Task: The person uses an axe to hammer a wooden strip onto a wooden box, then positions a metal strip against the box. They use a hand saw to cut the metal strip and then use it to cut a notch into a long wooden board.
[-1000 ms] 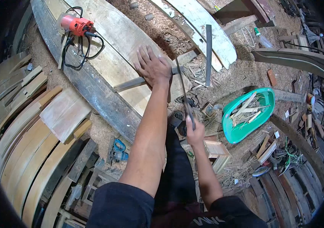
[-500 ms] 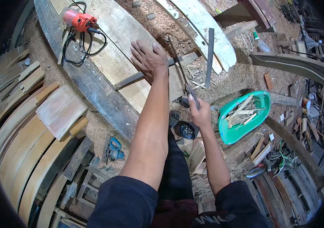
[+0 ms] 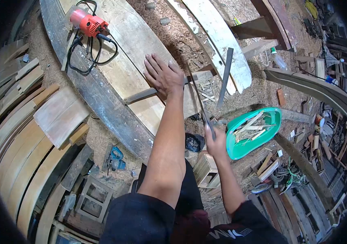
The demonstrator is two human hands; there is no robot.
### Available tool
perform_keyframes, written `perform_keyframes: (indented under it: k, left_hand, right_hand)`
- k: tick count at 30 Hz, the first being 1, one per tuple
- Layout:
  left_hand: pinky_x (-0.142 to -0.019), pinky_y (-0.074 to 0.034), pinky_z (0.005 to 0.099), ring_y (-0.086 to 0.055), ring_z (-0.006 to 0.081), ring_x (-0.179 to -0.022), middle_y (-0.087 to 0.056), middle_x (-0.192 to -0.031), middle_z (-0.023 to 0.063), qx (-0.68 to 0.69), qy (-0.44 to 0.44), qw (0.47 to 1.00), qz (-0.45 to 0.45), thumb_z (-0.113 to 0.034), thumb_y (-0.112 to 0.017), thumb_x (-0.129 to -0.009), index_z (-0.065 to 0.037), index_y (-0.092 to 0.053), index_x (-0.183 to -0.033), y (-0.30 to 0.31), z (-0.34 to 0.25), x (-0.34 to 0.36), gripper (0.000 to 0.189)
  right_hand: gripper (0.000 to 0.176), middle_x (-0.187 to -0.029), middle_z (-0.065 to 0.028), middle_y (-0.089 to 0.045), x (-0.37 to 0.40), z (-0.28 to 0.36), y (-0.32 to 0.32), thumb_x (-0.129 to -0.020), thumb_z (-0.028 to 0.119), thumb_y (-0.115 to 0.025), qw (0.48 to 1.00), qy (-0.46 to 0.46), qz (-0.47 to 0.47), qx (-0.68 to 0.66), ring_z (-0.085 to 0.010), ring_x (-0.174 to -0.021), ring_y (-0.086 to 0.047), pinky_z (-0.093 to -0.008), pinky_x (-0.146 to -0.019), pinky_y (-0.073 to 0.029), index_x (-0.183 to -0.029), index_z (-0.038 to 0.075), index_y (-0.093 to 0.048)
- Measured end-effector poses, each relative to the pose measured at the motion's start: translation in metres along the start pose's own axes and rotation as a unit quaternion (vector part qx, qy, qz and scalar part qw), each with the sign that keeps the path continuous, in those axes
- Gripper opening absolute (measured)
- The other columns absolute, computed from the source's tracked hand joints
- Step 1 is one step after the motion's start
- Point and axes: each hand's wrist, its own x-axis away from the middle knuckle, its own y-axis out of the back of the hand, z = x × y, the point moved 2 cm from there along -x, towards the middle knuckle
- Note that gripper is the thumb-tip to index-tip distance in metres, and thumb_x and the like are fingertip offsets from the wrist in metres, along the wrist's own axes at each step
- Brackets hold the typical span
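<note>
Drawn back toward the body since the earlier frame, the right hand (image 3: pixel 217 142) is wrapped around the near end of a long, thin, dark blade (image 3: pixel 198 95). Fingers spread, the left hand (image 3: pixel 167 81) lies flat across a narrow, straight, grey-brown wooden strip (image 3: pixel 141 96) on a broad, pale plank worktop (image 3: pixel 139 36). Running crosswise, the strip reaches from the worktop's left edge towards its right edge, where the blade crosses its line steeply, just beside the nearer left hand. That palm hides the strip's middle; its right end and any blade contact are unclear.
</note>
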Motion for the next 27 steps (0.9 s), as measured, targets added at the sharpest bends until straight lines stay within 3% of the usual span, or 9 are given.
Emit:
perform_keyframes:
  k: [3, 6, 9, 12, 15, 18, 23, 27]
  left_hand:
    - [-0.119, -0.015, 0.0490, -0.028, 0.0340, -0.145, -0.032, -0.156, 0.0193, 0.011, 0.008, 1.000, 0.002, -0.032, -0.049, -0.091, 0.002, -0.038, -0.146, 0.002, 0.002, 0.003, 0.066]
    - [-0.119, -0.016, 0.0494, -0.029, 0.0339, -0.145, -0.032, -0.156, 0.0195, 0.005, 0.002, 1.000, -0.009, -0.032, -0.049, -0.091, 0.002, -0.038, -0.146, -0.001, 0.001, -0.002, 0.066]
    - [-0.119, -0.016, 0.0495, -0.029, 0.0339, -0.145, -0.032, -0.156, 0.0197, 0.000, 0.002, 1.000, -0.006, -0.032, -0.050, -0.090, 0.002, -0.038, -0.146, -0.001, -0.002, -0.003, 0.066]
    - [-0.119, -0.015, 0.0492, -0.028, 0.0339, -0.145, -0.032, -0.156, 0.0198, 0.006, 0.002, 1.000, 0.007, -0.031, -0.050, -0.090, 0.002, -0.037, -0.146, 0.001, 0.000, 0.000, 0.066]
    - [-0.119, -0.015, 0.0492, -0.028, 0.0340, -0.145, -0.031, -0.156, 0.0198, 0.013, 0.003, 1.000, 0.009, -0.031, -0.050, -0.090, 0.002, -0.037, -0.146, 0.000, 0.004, 0.002, 0.067]
    - [-0.119, -0.015, 0.0499, -0.028, 0.0341, -0.145, -0.032, -0.156, 0.0199, 0.005, 0.000, 1.000, -0.002, -0.031, -0.049, -0.090, 0.002, -0.037, -0.146, -0.002, 0.002, 0.003, 0.066]
    - [-0.118, -0.015, 0.0505, -0.028, 0.0343, -0.145, -0.033, -0.155, 0.0208, 0.019, 0.000, 1.000, -0.011, -0.031, -0.049, -0.089, 0.001, -0.038, -0.146, -0.003, 0.002, 0.002, 0.066]
    - [-0.118, -0.016, 0.0503, -0.030, 0.0352, -0.144, -0.035, -0.154, 0.0210, -0.004, -0.007, 1.000, -0.010, -0.031, -0.049, -0.089, 0.003, -0.040, -0.144, -0.002, 0.003, 0.003, 0.065]
  right_hand:
    - [0.040, -0.053, -0.0094, -0.048, 0.018, -0.008, 0.005, -0.098, 0.030, -0.058, 0.997, -0.059, 0.023, -0.032, -0.0137, -0.050, -0.045, -0.0355, -0.050, -0.038, -0.072, -0.001, -0.060]
    - [0.038, -0.053, -0.0059, -0.048, -0.038, 0.021, -0.013, -0.097, 0.028, -0.059, 0.999, -0.028, 0.025, 0.018, -0.0105, -0.051, -0.045, -0.0337, -0.049, -0.038, -0.073, -0.001, -0.061]
    - [0.038, -0.053, -0.0049, -0.048, -0.044, 0.017, -0.014, -0.097, 0.029, -0.059, 1.000, -0.016, 0.021, -0.007, -0.0100, -0.051, -0.046, -0.0330, -0.049, -0.038, -0.074, -0.001, -0.062]
    - [0.039, -0.052, -0.0037, -0.047, 0.010, -0.007, 0.001, -0.097, 0.030, -0.060, 0.999, -0.024, 0.014, -0.026, -0.0097, -0.051, -0.046, -0.0325, -0.048, -0.037, -0.074, -0.001, -0.062]
    - [0.036, -0.053, -0.0035, -0.048, 0.010, -0.013, 0.001, -0.097, 0.029, -0.061, 0.999, -0.047, 0.008, -0.014, -0.0089, -0.052, -0.046, -0.0309, -0.049, -0.038, -0.077, -0.002, -0.064]
    - [0.033, -0.056, -0.0006, -0.049, -0.055, 0.017, -0.021, -0.097, 0.025, -0.060, 0.999, -0.034, 0.036, -0.016, -0.0066, -0.054, -0.046, -0.0289, -0.050, -0.038, -0.078, -0.001, -0.065]
    - [0.034, -0.056, -0.0007, -0.046, 0.016, -0.025, 0.006, -0.097, 0.025, -0.061, 0.997, -0.030, 0.031, -0.057, -0.0077, -0.056, -0.044, -0.0308, -0.050, -0.037, -0.076, -0.001, -0.062]
    - [0.033, -0.060, 0.0003, -0.049, -0.004, -0.006, -0.002, -0.095, 0.027, -0.063, 0.994, -0.075, 0.048, -0.058, -0.0091, -0.058, -0.044, -0.0302, -0.053, -0.038, -0.074, 0.002, -0.059]
